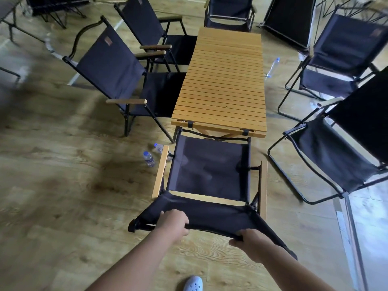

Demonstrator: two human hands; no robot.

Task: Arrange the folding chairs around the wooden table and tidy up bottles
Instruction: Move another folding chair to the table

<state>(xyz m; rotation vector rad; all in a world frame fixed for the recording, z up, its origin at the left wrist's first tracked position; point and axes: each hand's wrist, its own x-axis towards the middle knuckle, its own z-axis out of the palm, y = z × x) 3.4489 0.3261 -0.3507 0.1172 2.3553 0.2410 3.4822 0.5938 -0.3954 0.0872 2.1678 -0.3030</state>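
A slatted wooden table (222, 80) stands in the middle of the floor. At its near end is a black folding chair (210, 171) with wooden armrests, facing the table. My left hand (174, 222) and my right hand (249, 240) both grip the top edge of its fabric backrest. Two black folding chairs (113, 68) stand along the table's left side, one (228, 11) at the far end, and two (340, 53) to the right, set further off. Two plastic bottles (149, 159) are on the floor by the near chair's left armrest; a third bottle (273, 67) lies right of the table.
Folded black chairs and metal frames (56, 7) are stacked at the back left, and a dark panel (289, 19) leans at the back right. A window or glass strip (369, 227) runs along the right edge. My white shoe (193, 283) shows at the bottom.
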